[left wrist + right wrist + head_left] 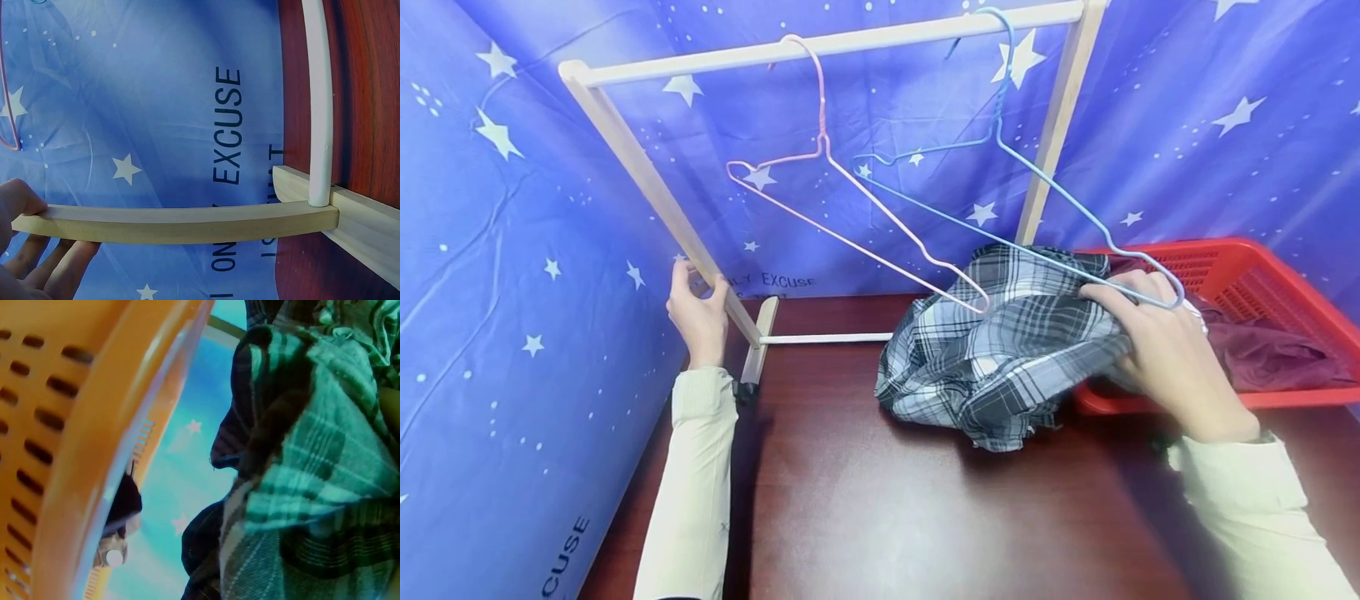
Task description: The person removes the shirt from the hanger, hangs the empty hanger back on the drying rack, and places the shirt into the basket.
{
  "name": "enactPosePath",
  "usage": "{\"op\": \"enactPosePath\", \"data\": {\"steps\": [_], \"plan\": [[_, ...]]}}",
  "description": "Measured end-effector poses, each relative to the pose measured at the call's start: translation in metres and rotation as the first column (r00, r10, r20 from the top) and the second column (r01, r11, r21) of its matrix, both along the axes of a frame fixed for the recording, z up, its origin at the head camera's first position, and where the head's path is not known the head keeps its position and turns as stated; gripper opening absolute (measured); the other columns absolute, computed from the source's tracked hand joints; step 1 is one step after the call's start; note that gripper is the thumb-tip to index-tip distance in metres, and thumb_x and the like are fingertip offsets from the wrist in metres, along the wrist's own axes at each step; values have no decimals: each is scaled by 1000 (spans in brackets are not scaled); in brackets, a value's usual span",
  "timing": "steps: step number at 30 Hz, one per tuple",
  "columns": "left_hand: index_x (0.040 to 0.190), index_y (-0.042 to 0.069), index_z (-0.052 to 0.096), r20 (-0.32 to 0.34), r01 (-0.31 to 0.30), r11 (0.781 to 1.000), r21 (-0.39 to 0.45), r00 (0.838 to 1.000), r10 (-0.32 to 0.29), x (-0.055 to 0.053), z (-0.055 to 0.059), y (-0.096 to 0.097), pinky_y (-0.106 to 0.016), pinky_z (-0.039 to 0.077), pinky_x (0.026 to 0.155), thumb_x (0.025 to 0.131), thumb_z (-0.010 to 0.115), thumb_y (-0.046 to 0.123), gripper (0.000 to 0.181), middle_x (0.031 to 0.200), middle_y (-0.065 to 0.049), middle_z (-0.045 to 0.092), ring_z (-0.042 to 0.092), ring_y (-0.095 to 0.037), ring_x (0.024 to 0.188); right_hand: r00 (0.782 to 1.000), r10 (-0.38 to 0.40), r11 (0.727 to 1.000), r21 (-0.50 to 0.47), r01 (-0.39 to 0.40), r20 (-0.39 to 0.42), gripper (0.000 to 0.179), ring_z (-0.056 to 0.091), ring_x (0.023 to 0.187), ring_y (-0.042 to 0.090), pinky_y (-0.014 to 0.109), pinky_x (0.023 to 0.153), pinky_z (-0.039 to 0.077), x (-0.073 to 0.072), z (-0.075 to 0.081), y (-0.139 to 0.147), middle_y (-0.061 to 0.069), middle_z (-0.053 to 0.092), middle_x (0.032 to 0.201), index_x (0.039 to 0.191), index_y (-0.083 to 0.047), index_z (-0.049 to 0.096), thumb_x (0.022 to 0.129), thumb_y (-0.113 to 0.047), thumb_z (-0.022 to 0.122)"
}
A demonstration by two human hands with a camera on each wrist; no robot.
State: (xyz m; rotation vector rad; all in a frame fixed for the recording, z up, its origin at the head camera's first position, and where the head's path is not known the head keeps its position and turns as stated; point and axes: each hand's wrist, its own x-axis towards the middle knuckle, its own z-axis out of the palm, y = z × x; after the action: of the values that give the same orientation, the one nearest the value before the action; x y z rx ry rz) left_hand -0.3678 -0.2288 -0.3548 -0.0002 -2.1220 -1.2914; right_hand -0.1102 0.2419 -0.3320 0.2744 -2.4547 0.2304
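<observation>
My left hand (698, 323) grips the left wooden post (643, 179) of a small clothes rack, low down. In the left wrist view the thumb lies on one side of that post and the fingers (70, 269) on the other. A crumpled grey and black plaid shirt (1007, 350) is held by my right hand (1176, 358), partly over the table and beside the basket. The right end of a blue wire hanger (1000, 108) passes in front of my right fingers; whether it touches them I cannot tell. In the right wrist view, shirt folds (325, 444) mostly hide the hand.
A pink wire hanger (823, 108) hangs left of the blue one on the rack's top bar (887, 38). At the right stands a red perforated basket (1247, 254) with maroon cloth (1277, 350) in it. A blue star-patterned curtain (550, 208) encloses the dark wooden table (880, 508).
</observation>
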Motion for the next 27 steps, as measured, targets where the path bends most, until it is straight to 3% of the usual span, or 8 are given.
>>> {"op": "enactPosePath", "data": {"steps": [9, 17, 23, 27], "plan": [[112, 7, 63, 2, -2, 1000, 2, 1000, 2, -1, 1, 2, -44, 55, 91, 87, 67, 10, 26, 112, -14, 73, 72, -29, 101, 1000, -10, 1000, -25, 10, -8, 87, 49, 114, 44, 57, 68, 39, 10, 1, 13, 19, 59, 117, 127, -11, 61, 46, 19, 65], [112, 6, 63, 9, 2, 1000, 13, 1000, -3, 1, 2, 2, -45, 55, 90, 87, 67, 10, 26, 113, -14, 72, 71, -29, 101, 998, -67, 997, -25, 67, -18, 86, 45, 98, 44, 58, 67, 36, 20, 1, 26, 24, 55, 114, 127, -12, 61, 47, 21, 61], [112, 7, 63, 7, -7, 1000, 0, 1000, 7, 0, 1, 2, -43, 56, 90, 87, 67, 10, 26, 111, -13, 73, 72, -28, 100, 996, -57, 998, -28, 56, -65, 76, 46, 102, 45, 62, 71, 38, 27, -2, 36, 25, 55, 116, 125, -10, 63, 55, 17, 51], [111, 7, 63, 5, -5, 1000, 0, 1000, 5, 0, 1, 2, -44, 56, 89, 87, 67, 10, 25, 110, -14, 73, 72, -29, 100, 995, -44, 997, -74, 37, -91, 73, 44, 101, 46, 56, 76, 37, 31, -1, 43, 27, 54, 110, 124, -6, 64, 57, 19, 47]]}}
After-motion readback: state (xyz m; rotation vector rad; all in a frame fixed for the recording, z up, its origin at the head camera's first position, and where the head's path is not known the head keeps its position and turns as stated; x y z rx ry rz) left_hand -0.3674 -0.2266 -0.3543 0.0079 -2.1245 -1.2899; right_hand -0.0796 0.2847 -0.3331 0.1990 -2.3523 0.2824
